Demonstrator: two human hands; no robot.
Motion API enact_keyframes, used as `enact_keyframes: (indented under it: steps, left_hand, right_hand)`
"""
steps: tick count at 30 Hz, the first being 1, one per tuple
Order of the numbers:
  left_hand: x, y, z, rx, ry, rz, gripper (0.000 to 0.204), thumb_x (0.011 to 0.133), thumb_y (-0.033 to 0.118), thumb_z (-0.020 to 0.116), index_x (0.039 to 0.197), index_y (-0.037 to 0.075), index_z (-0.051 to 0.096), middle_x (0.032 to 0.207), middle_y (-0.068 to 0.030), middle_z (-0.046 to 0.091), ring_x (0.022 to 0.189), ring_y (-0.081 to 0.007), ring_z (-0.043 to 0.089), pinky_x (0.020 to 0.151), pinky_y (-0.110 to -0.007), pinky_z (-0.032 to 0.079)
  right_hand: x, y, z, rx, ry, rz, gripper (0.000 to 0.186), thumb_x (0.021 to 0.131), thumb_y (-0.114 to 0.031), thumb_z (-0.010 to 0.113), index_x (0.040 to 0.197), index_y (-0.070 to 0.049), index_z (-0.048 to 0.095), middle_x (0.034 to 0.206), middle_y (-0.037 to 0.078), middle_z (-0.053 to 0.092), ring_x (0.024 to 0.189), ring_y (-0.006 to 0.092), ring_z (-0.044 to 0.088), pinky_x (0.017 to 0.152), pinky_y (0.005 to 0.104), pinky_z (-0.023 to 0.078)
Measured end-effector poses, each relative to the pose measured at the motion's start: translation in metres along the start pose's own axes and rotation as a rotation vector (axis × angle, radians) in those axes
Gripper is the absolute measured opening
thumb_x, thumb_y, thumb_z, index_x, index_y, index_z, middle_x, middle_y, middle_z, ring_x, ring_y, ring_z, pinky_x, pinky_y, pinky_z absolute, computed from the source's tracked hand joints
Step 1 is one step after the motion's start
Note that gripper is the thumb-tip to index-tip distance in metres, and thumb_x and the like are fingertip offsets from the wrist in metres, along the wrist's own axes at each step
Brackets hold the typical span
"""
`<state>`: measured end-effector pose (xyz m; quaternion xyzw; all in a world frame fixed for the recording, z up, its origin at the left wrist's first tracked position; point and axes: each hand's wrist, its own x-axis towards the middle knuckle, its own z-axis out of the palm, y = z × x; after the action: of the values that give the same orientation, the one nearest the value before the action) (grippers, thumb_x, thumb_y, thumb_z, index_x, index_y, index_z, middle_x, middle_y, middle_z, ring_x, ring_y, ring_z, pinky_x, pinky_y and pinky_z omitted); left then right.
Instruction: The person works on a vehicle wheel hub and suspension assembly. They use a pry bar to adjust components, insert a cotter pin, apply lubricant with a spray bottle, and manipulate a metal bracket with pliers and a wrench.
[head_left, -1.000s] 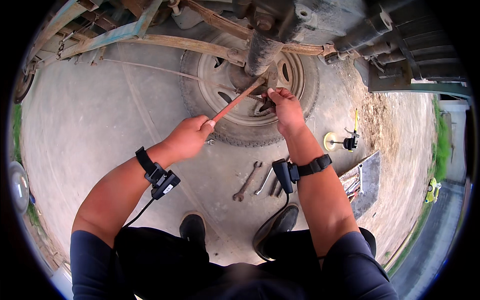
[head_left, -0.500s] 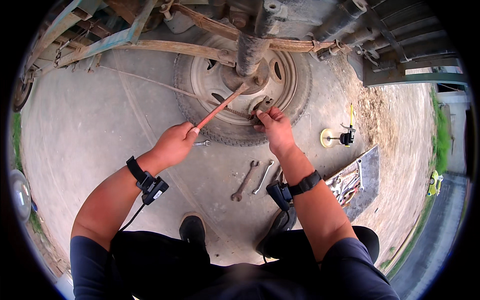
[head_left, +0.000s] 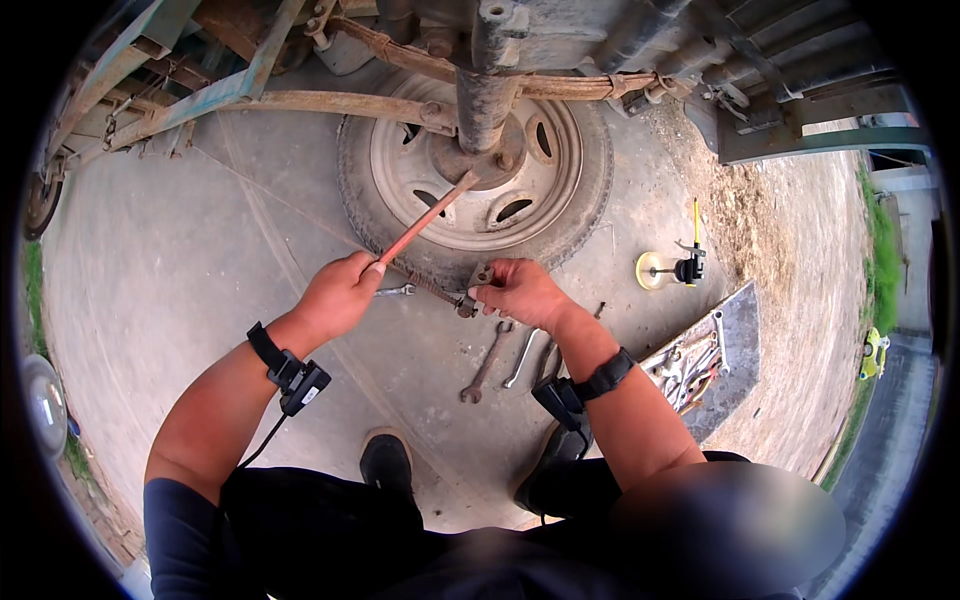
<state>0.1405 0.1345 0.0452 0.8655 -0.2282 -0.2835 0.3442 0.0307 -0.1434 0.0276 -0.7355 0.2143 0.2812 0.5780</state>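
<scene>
My left hand [head_left: 343,292] is closed round the lower end of a reddish rod [head_left: 425,222]. The rod slants up to the right, its worn far end at the wheel hub [head_left: 482,160]. My right hand [head_left: 525,293] pinches a small rusty metal fitting [head_left: 481,274] just in front of the tyre [head_left: 350,190]. From that fitting a ribbed, spring-like length [head_left: 432,290] runs left, joining a thin cable that passes behind my left hand and off to the far left. Whether my left fingers touch the cable is hidden.
An open-end wrench [head_left: 398,290] lies behind my left hand; two more wrenches [head_left: 486,362] [head_left: 522,358] lie nearer my feet. A metal tray [head_left: 738,345] of tools and a yellow-and-black pump-like tool [head_left: 672,268] stand right. A rusty leaf spring [head_left: 350,104] and frame [head_left: 215,92] hang overhead.
My right hand has drawn the fitting and its spring-like length down, from in front of the wheel rim to below the tyre. My left hand still grips the rod, shifted slightly with the view.
</scene>
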Motion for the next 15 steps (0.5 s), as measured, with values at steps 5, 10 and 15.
enact_keyframes:
  steps: [5, 10, 15]
  left_hand:
    - [-0.003, -0.004, -0.003, 0.034, -0.015, -0.026, 0.029, 0.105, 0.026, 0.052, 0.093, -0.001, 0.055, 0.076, -0.0209, 0.057, 0.070, -0.0366, 0.054, 0.068, -0.045, 0.046]
    - [-0.002, -0.001, -0.003, 0.023, -0.023, -0.028, 0.030, 0.106, 0.027, 0.052, 0.094, -0.001, 0.056, 0.075, -0.0187, 0.056, 0.068, -0.0331, 0.054, 0.067, -0.044, 0.046]
    - [-0.004, -0.004, -0.003, 0.033, -0.020, -0.041, 0.030, 0.105, 0.027, 0.053, 0.095, 0.000, 0.056, 0.074, -0.0179, 0.056, 0.068, -0.0320, 0.054, 0.067, -0.043, 0.046]
  right_hand:
    - [0.000, 0.011, 0.018, 0.075, -0.159, 0.052, 0.018, 0.089, -0.018, 0.077, 0.094, -0.002, 0.073, 0.077, 0.002, 0.070, 0.067, 0.0109, 0.065, 0.063, 0.0286, 0.051]
    - [0.003, 0.051, 0.055, 0.201, -0.080, 0.132, 0.016, 0.091, -0.017, 0.077, 0.095, -0.002, 0.072, 0.081, 0.002, 0.071, 0.068, 0.0111, 0.067, 0.062, 0.0280, 0.052]
    - [0.004, 0.064, 0.069, 0.327, -0.060, 0.281, 0.021, 0.092, -0.020, 0.076, 0.101, -0.002, 0.068, 0.088, 0.003, 0.071, 0.075, 0.0134, 0.070, 0.062, 0.0274, 0.053]
